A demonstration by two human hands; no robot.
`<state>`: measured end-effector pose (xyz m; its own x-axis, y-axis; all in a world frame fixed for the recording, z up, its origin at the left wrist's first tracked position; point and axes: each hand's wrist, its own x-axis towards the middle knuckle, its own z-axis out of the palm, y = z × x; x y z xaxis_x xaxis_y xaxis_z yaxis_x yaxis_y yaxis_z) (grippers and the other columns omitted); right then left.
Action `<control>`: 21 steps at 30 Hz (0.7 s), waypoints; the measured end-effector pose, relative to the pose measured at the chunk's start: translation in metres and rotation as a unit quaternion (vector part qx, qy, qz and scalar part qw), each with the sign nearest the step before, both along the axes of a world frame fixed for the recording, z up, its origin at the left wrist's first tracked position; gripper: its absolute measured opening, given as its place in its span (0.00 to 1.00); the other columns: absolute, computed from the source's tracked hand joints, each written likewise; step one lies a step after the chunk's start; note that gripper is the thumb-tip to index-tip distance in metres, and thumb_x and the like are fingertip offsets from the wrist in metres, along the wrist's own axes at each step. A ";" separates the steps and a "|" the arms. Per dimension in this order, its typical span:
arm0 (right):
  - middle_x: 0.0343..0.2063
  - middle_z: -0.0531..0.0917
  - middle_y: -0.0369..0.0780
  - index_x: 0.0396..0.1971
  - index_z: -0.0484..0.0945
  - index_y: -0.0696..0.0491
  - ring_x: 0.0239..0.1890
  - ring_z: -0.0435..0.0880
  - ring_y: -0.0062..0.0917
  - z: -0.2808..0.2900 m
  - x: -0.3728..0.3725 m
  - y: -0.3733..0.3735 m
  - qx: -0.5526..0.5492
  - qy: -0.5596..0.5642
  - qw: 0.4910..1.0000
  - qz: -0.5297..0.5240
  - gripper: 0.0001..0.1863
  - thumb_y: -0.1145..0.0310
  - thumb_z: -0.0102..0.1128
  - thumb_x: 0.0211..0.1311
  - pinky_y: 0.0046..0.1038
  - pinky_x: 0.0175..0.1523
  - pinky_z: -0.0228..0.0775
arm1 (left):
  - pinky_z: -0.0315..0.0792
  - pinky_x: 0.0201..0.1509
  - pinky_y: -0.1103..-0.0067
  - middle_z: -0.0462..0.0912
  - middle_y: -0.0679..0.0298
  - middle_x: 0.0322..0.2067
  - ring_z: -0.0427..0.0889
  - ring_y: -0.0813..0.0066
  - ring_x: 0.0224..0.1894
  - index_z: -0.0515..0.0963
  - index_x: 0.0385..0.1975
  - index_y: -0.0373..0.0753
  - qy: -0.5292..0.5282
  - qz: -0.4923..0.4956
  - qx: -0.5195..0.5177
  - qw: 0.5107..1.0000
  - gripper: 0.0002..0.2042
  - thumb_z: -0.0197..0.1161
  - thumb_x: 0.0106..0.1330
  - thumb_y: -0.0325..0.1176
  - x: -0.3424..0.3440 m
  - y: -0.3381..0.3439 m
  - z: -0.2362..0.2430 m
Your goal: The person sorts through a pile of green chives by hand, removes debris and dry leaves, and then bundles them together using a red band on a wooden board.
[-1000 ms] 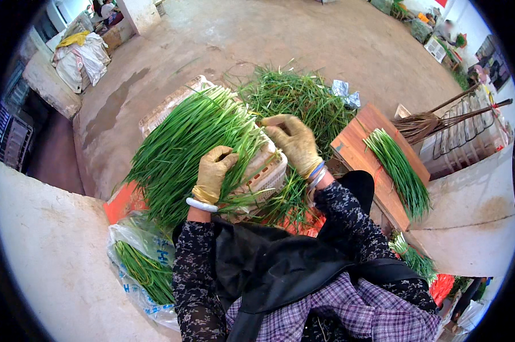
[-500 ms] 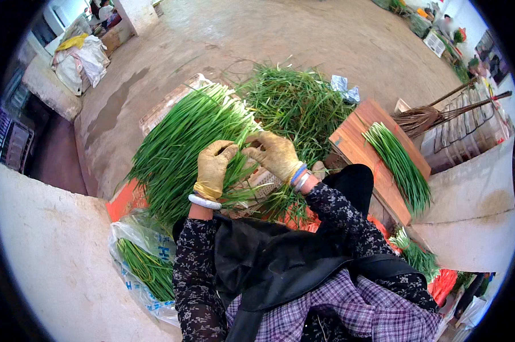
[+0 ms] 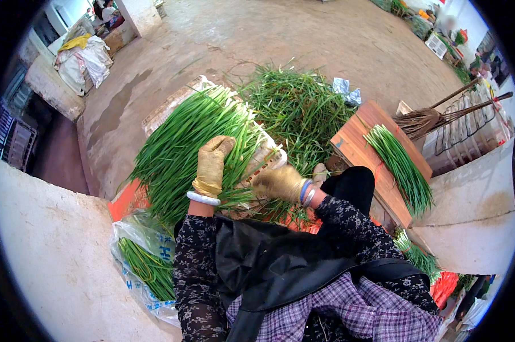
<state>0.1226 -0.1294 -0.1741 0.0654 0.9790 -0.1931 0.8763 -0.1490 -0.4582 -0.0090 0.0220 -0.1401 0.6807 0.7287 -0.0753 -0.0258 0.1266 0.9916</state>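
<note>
A thick pile of garlic chives (image 3: 175, 134), long green leaves with pale ends, lies across a light plastic crate (image 3: 169, 109). Over the near right side of the pile is my left hand (image 3: 213, 165) in a yellowish glove, its fingers closed together. Whatever it pinches is too small or hidden to make out. My right hand (image 3: 279, 183), also gloved, is lower and to the right by the crate's near corner; motion smears its fingers. Beyond it spreads a loose heap of green leaves (image 3: 297, 111). A black apron (image 3: 269, 256) covers my lap.
To the right, a bunch of chives (image 3: 400, 165) rests on a wooden board (image 3: 354, 137). A twig broom (image 3: 420, 121) lies behind it. A clear plastic bag (image 3: 138, 228) with more chives sits at left by a low wall (image 3: 52, 239). White sacks (image 3: 86, 62) stand far left.
My right hand has moved down and away from my left hand, toward me. The left hand's fingers have closed further and it stays nearly in place.
</note>
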 end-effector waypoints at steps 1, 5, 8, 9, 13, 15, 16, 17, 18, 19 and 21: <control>0.33 0.84 0.42 0.45 0.82 0.44 0.40 0.84 0.29 0.017 0.013 0.000 0.066 0.050 0.994 -0.065 0.18 0.50 0.60 0.61 0.30 0.46 0.76 | 0.73 0.36 0.82 0.84 0.65 0.30 0.79 0.79 0.30 0.82 0.33 0.32 -0.001 -0.012 0.003 1.000 0.12 0.56 0.69 0.34 0.001 -0.001 0.003; 0.43 0.83 0.40 0.53 0.78 0.48 0.39 0.83 0.25 0.039 0.044 0.020 0.313 0.356 0.863 -0.174 0.18 0.66 0.60 0.63 0.27 0.46 0.75 | 0.72 0.34 0.82 0.84 0.65 0.28 0.77 0.79 0.27 0.82 0.32 0.33 0.016 -0.039 0.062 0.997 0.12 0.54 0.69 0.33 0.002 0.006 -0.013; 0.40 0.84 0.40 0.54 0.76 0.49 0.41 0.83 0.26 0.053 0.050 0.027 0.282 0.279 0.913 -0.094 0.18 0.65 0.59 0.64 0.29 0.46 0.76 | 0.70 0.36 0.83 0.83 0.67 0.28 0.75 0.82 0.28 0.82 0.32 0.33 0.032 -0.077 0.034 0.996 0.10 0.56 0.68 0.32 0.006 0.003 -0.013; 0.36 0.84 0.42 0.52 0.77 0.49 0.38 0.85 0.30 0.030 0.055 0.036 0.275 0.253 0.923 -0.097 0.17 0.66 0.59 0.63 0.31 0.43 0.77 | 0.70 0.40 0.83 0.83 0.69 0.29 0.75 0.83 0.31 0.82 0.33 0.33 0.033 -0.084 0.000 0.996 0.09 0.59 0.67 0.31 0.006 0.001 -0.010; 0.27 0.85 0.36 0.32 0.80 0.48 0.28 0.84 0.39 0.008 0.026 0.029 0.241 0.003 0.969 -0.059 0.10 0.58 0.57 0.60 0.38 0.35 0.76 | 0.71 0.42 0.83 0.82 0.68 0.30 0.76 0.83 0.33 0.82 0.33 0.33 0.016 -0.087 -0.077 0.993 0.07 0.60 0.66 0.31 0.005 -0.004 0.003; 0.32 0.84 0.40 0.41 0.80 0.49 0.35 0.84 0.39 -0.003 0.010 0.018 0.037 -0.169 0.981 0.088 0.14 0.58 0.58 0.60 0.38 0.42 0.75 | 0.72 0.38 0.82 0.83 0.66 0.28 0.76 0.81 0.31 0.81 0.32 0.33 0.022 -0.075 -0.066 0.995 0.08 0.59 0.67 0.32 0.003 -0.004 0.008; 0.35 0.84 0.43 0.45 0.80 0.50 0.38 0.84 0.39 -0.005 0.006 0.015 -0.067 -0.251 0.952 0.160 0.16 0.58 0.58 0.60 0.38 0.45 0.75 | 0.72 0.35 0.81 0.83 0.65 0.28 0.77 0.79 0.29 0.81 0.32 0.33 0.026 -0.055 -0.051 0.997 0.09 0.58 0.68 0.33 0.003 -0.007 0.008; 0.39 0.84 0.44 0.48 0.79 0.49 0.42 0.84 0.40 -0.001 0.013 0.002 -0.085 -0.163 0.975 0.123 0.19 0.56 0.59 0.61 0.39 0.48 0.74 | 0.73 0.33 0.80 0.83 0.63 0.27 0.78 0.77 0.27 0.80 0.32 0.33 0.030 -0.040 -0.040 0.998 0.10 0.57 0.68 0.33 0.004 -0.010 0.006; 0.43 0.84 0.46 0.51 0.79 0.49 0.45 0.83 0.40 0.004 0.020 -0.011 -0.102 -0.074 0.988 0.085 0.22 0.53 0.60 0.61 0.39 0.51 0.74 | 0.73 0.35 0.80 0.83 0.63 0.28 0.78 0.76 0.29 0.80 0.33 0.32 0.044 -0.045 0.062 0.996 0.10 0.58 0.67 0.33 0.004 -0.009 0.004; 0.44 0.83 0.47 0.55 0.76 0.49 0.47 0.84 0.37 0.005 0.039 -0.008 -0.087 0.040 0.995 -0.009 0.27 0.49 0.62 0.61 0.33 0.54 0.74 | 0.73 0.38 0.79 0.83 0.62 0.29 0.78 0.75 0.31 0.80 0.35 0.31 0.056 -0.050 0.163 0.984 0.10 0.58 0.66 0.32 0.008 -0.011 0.005; 0.48 0.81 0.41 0.60 0.71 0.54 0.50 0.79 0.22 0.002 0.069 -0.001 0.066 0.366 0.912 -0.172 0.29 0.53 0.60 0.64 0.27 0.54 0.72 | 0.71 0.46 0.78 0.83 0.61 0.35 0.78 0.72 0.37 0.79 0.41 0.30 0.120 -0.105 0.227 0.961 0.11 0.61 0.64 0.31 0.012 -0.015 0.005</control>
<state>0.1915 -0.1307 -0.1723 0.2737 0.9431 -0.1891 0.2406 -0.2575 -0.9359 0.0029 0.0071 -0.1353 0.8188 0.5724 0.0444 0.1893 -0.3422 0.9204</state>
